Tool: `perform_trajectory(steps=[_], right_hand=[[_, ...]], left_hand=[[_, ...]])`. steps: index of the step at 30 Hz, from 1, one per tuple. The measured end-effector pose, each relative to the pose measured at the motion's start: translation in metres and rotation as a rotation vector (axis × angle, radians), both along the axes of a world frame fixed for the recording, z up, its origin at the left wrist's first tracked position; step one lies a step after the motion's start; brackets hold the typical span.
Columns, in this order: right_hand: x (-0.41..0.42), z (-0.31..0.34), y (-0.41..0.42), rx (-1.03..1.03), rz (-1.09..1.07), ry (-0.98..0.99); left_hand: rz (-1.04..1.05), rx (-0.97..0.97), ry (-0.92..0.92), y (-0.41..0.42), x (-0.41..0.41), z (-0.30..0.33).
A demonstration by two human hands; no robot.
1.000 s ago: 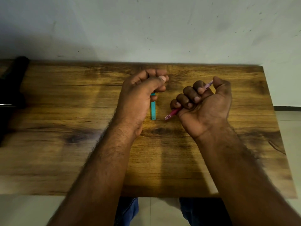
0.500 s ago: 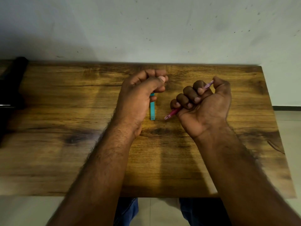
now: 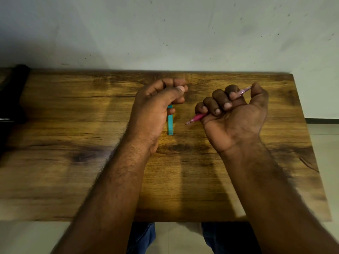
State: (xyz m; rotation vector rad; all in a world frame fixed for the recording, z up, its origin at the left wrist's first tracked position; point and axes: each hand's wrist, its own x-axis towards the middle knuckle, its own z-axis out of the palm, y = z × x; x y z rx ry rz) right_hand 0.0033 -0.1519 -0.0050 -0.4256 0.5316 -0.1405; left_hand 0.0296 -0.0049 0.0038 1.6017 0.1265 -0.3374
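Holding two pens, one per hand: left hand (image 3: 156, 109) curling its grip around a teal pen (image 3: 170, 123), right hand (image 3: 236, 114) curling its grip around a pink pen (image 3: 197, 118), both just above the middle of the counter (image 3: 73, 125). Sitting against a pale wall (image 3: 165, 33), wood grain running sideways. Leaving open board on each side; bordering a dark object (image 3: 11, 99) at the left edge.

no readable text, labels, brands or numbers anywhere: teal pen (image 3: 170, 123), pink pen (image 3: 197, 117) and worktop (image 3: 73, 125) show no legible markings
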Motion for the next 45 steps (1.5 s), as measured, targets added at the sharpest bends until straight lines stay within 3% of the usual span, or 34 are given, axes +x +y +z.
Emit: perform_trajectory(steps=[45], right_hand=[[-0.0017,0.0043,0.0007,0.035,0.014,-0.139]], left_hand=[[0.007,0.000,0.012,-0.0002,-0.0002,0.0003]])
